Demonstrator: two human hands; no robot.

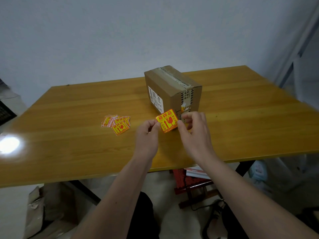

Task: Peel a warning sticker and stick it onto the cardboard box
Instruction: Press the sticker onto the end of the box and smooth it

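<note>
From the head camera, both bare hands were raised together over the wooden table [69,118], sharing one yellow-and-red warning sticker [167,120] between them. The left hand [148,133] was curled nearly closed, thumb and forefinger pinching the sticker's left edge, the other fingers folded in toward the palm. The right hand [195,131] pinched the sticker's right edge with its thumb and fingertips; its remaining fingers were loosely bent and blurred, so I could not tell just how they lay. The sticker faced the camera, tilted a little, held clear of the tabletop. Just beyond the hands stood the cardboard box [172,88], closed and taped along its top, a white label [155,99] on the side toward the left hand; what was in it could not be seen. The sticker overlapped the box's near lower corner in the view, though whether it touched the cardboard I could not tell. Out to the left of the left hand, a loose pile of stickers [116,123] of the same kind lay flat on the table.
</note>
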